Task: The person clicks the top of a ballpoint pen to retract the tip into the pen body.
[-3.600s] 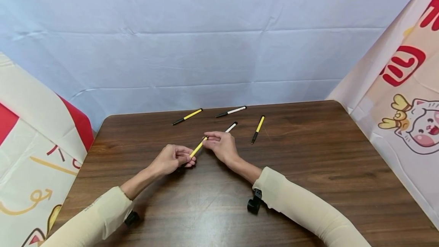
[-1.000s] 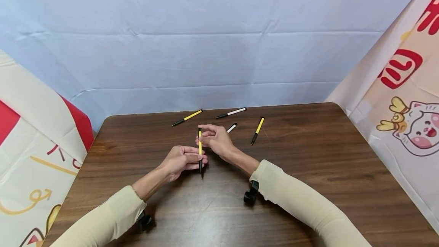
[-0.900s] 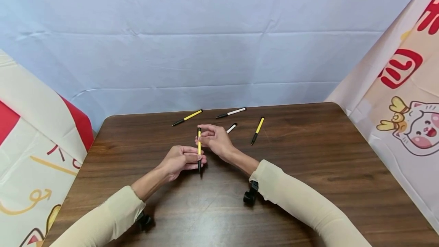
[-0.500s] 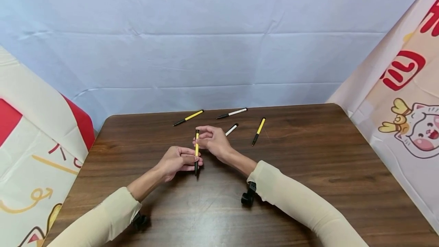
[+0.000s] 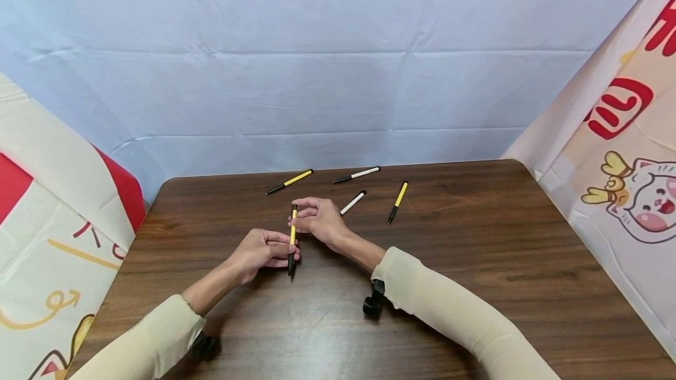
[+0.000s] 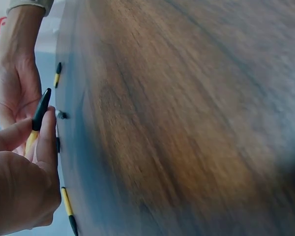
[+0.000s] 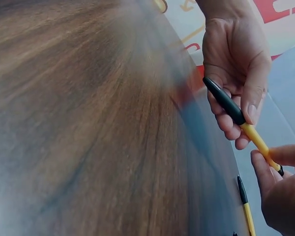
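Observation:
A yellow pen [image 5: 293, 231] with a black grip and black end is held between both hands, above the table in the head view. My left hand [image 5: 262, 253] pinches it by thumb and fingers near the black grip. At its black back end, my right hand [image 5: 323, 223] pinches the yellow barrel. The tapered tip points toward the person. In the right wrist view the pen's black grip [image 7: 227, 104] crosses in front of the left palm. Part of a white pen [image 5: 352, 203] shows just beyond the right hand, its lower end hidden.
Along the back of the brown wooden table [image 5: 449, 263] lie a yellow pen [image 5: 290, 182] and a white pen [image 5: 357, 175]. Another yellow pen [image 5: 398, 203] lies right of the hands. A pale cloth backdrop [image 5: 338, 92] rises behind the table.
The held pen has swung from a slant to nearly straight toward the person. Over the last second both hands have shifted left and slightly nearer with it, uncovering more of the white pen.

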`<state>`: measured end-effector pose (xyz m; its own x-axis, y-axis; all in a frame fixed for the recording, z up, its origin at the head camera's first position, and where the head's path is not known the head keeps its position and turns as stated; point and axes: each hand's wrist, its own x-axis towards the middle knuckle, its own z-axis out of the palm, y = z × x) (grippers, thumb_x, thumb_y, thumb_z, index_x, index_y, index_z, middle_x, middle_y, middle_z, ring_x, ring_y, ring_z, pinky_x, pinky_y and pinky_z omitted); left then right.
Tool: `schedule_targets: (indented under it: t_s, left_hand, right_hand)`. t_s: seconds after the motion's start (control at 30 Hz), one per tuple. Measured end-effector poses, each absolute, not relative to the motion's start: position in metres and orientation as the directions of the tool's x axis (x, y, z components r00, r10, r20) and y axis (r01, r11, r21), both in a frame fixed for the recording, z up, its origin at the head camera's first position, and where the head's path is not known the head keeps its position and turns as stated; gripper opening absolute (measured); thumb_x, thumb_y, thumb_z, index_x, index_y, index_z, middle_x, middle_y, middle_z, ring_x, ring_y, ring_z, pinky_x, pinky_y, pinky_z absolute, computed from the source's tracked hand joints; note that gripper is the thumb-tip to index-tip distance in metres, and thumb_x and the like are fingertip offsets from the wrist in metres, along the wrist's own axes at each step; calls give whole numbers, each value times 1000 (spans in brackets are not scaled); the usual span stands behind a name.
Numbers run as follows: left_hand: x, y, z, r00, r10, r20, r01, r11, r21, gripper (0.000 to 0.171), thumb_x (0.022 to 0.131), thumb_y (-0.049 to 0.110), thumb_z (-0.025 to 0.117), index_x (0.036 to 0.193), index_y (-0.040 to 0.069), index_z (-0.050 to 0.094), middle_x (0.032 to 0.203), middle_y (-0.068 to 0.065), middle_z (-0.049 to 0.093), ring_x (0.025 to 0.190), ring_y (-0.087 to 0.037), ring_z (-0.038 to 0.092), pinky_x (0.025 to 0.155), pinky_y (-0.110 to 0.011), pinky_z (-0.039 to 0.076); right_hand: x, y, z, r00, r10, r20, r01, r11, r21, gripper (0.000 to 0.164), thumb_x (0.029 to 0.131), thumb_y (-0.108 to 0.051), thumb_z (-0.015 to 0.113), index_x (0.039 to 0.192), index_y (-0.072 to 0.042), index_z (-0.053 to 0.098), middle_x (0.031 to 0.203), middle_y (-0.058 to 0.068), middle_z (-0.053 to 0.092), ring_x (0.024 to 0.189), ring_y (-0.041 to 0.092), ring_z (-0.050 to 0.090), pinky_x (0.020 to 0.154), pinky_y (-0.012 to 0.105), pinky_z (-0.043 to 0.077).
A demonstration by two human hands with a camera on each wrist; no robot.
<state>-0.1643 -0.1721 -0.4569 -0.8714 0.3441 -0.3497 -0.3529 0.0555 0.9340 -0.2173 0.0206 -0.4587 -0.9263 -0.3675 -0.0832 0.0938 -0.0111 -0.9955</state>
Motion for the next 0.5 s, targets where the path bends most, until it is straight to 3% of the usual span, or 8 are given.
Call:
schedule_targets:
  t_s: [0.5]
  left_hand:
    - [-158, -189, -461, -883, 312, -350, -340, 87, 936, 30, 99, -5, 69, 123, -22, 64, 98, -15, 80, 91, -19, 78, 81, -33, 65]
  right_hand:
    - [-219, 1, -465, -921, -376, -104, 90, 56, -994, 50, 91, 9, 77, 139, 5, 65, 107, 23, 78, 92, 25, 79, 81, 34, 66]
